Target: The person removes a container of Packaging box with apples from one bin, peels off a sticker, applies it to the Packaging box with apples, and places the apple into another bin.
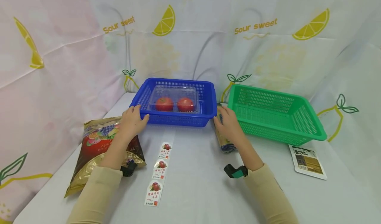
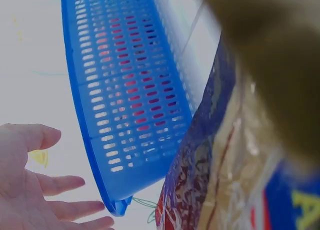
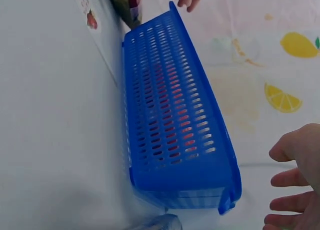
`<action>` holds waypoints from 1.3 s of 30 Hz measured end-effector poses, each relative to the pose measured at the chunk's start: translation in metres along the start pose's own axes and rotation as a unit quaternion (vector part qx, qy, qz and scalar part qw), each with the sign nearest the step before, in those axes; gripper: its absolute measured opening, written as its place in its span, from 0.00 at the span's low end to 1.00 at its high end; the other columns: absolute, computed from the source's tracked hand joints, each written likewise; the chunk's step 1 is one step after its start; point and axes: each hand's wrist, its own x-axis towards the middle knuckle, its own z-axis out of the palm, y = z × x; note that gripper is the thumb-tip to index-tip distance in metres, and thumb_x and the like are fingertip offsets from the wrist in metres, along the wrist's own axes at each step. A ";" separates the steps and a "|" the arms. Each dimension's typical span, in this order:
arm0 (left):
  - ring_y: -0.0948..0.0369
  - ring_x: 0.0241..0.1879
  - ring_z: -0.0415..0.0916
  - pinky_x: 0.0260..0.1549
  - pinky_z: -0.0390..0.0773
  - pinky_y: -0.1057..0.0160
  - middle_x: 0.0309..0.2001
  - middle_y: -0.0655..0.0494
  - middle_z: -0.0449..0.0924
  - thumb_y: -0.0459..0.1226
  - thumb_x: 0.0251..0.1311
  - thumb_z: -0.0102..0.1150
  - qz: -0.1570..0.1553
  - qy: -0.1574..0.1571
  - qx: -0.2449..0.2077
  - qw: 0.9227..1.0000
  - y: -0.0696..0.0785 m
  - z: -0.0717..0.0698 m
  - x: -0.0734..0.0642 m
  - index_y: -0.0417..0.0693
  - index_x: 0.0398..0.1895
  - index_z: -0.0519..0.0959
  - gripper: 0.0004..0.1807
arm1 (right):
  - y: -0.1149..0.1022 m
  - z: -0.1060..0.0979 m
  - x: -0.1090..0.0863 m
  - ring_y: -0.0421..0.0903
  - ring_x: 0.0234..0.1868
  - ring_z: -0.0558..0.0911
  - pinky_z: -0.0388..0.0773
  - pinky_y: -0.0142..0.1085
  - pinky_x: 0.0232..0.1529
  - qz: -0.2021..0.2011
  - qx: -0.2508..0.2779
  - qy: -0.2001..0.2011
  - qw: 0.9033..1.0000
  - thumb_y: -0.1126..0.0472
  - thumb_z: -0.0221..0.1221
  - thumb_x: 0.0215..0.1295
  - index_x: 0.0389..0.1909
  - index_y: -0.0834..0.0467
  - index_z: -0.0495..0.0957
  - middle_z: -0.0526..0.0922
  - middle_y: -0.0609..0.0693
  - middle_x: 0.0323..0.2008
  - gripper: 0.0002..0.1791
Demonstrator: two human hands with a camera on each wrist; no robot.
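Observation:
A blue plastic basket (image 1: 178, 120) stands at the back of the table. Inside it is a clear plastic box (image 1: 175, 92) with two red apples (image 1: 164, 104). At the basket's left front corner is my left hand (image 1: 133, 122), fingers spread and apart in the left wrist view. My right hand (image 1: 227, 123) is by the right front corner, its fingers loosely extended near the rim in the right wrist view. Neither hand grips anything. Below the left forearm lies a shiny brown and gold candy bag (image 1: 98, 144). A narrow gold package (image 1: 221, 139) lies partly hidden under the right hand.
A green plastic basket (image 1: 276, 133) holding nothing stands at the right, beside the blue one. A flat white packet (image 1: 308, 161) lies in front of it. A strip of apple stickers (image 1: 158, 174) runs along the table between my forearms. Printed cloth (image 1: 196, 45) hangs behind the baskets.

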 end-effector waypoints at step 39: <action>0.37 0.48 0.67 0.48 0.67 0.43 0.46 0.27 0.69 0.40 0.62 0.43 -0.034 -0.037 -0.052 0.997 -0.007 -0.034 0.056 0.21 0.51 0.64 0.25 | -0.025 0.030 0.107 0.54 0.65 0.61 0.61 0.47 0.61 0.114 0.074 -0.151 0.979 0.52 0.45 0.69 0.65 0.63 0.57 0.61 0.58 0.65 0.29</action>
